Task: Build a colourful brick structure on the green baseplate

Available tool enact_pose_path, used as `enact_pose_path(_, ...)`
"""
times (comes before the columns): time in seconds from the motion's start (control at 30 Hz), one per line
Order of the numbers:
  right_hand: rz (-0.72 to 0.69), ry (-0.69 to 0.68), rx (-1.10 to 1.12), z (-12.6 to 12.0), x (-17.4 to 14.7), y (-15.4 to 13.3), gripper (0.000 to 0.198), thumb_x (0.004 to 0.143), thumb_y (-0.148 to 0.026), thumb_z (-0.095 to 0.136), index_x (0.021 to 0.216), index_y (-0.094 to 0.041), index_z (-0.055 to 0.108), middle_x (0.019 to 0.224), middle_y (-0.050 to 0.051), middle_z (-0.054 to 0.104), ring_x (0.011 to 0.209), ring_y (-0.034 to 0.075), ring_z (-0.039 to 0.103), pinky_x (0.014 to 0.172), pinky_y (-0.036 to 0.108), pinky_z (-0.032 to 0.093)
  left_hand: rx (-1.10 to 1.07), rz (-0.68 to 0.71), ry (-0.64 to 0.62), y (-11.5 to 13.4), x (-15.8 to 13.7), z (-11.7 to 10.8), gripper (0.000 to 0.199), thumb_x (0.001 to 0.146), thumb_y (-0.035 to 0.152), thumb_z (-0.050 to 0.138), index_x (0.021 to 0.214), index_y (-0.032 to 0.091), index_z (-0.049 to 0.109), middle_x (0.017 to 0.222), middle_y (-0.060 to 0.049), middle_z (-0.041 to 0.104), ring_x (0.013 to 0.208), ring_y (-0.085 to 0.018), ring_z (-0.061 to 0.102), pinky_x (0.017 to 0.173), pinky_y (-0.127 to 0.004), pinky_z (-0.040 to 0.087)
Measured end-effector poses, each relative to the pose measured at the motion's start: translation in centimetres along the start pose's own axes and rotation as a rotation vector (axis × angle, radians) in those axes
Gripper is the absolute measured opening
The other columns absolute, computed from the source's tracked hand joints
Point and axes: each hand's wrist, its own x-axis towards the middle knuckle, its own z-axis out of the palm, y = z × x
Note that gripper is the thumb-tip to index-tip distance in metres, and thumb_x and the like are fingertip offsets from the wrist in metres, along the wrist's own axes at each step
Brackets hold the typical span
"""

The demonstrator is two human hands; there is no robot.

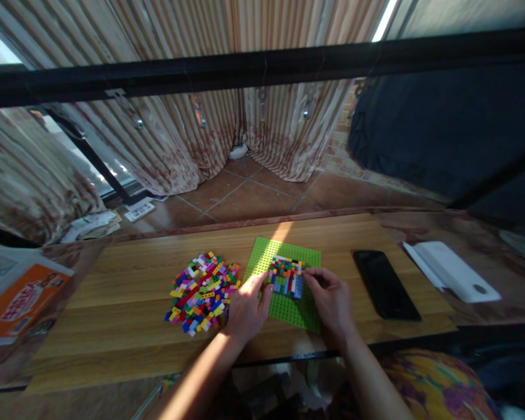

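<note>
A green baseplate [256,254] lies on the wooden table, and on it sits a low block of many-coloured toy bricks [286,279]. My left hand [248,306] rests at the block's left side, thumb and fingers curled against its edge. At the right edge of the block, my right hand [331,296] has thumb and forefinger closed in a pinch. Whatever lies between those fingertips is too small to make out. Left of the baseplate spreads a heap of loose toy bricks [203,294] in mixed colours, close beside my left hand.
A black phone [385,284] lies right of the baseplate on the wooden table [126,303]. Beyond it is a white object [457,271]. An orange-and-white package [21,300] is at the far left. A dark metal bar [245,70] crosses in front of striped curtains.
</note>
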Motion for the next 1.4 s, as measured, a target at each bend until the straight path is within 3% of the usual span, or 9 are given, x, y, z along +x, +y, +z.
enact_pose_path(0.23,-0.018,0.043,-0.104,0.1,0.2,-0.8,0.028,0.072,-0.044,0.068,0.08,-0.017,0.072,0.081,0.008,0.074,0.074,0.022,0.067,0.071,0.034,0.052,-0.008,-0.001,0.006,0.0,0.0,0.0,0.028,0.095,0.028,0.045,0.116,0.018,0.06,0.108,-0.008,0.07,0.1,-0.019,0.067,0.087,-0.033,0.054)
enact_pose_path(0.57,0.03,0.02,0.149,0.8,0.5,-0.1,0.034,0.067,-0.047,0.075,0.081,-0.017,0.071,0.079,0.006,0.074,0.071,0.019,0.068,0.066,0.031,0.055,0.006,0.031,0.036,-0.3,-0.1,0.3,0.027,0.095,0.028,0.046,0.115,0.018,0.06,0.106,-0.007,0.071,0.096,-0.019,0.068,0.083,-0.032,0.055)
enact_pose_path(1.0,0.013,0.07,0.131,0.6,0.5,0.2,0.027,0.065,-0.042,0.076,0.075,-0.017,0.07,0.073,0.004,0.071,0.067,0.017,0.064,0.064,0.029,0.052,0.01,0.064,0.06,-0.3,-0.1,0.4,0.026,0.095,0.028,0.046,0.114,0.017,0.06,0.104,-0.007,0.071,0.094,-0.019,0.068,0.081,-0.032,0.056)
enact_pose_path(1.4,0.097,0.057,0.308,1.3,0.4,-0.1,0.028,0.059,-0.04,0.08,0.074,-0.018,0.072,0.074,0.004,0.072,0.067,0.016,0.063,0.064,0.029,0.051,0.0,0.042,0.05,-0.3,-0.1,0.4,0.026,0.095,0.028,0.047,0.114,0.017,0.06,0.107,-0.007,0.071,0.096,-0.02,0.068,0.082,-0.033,0.055)
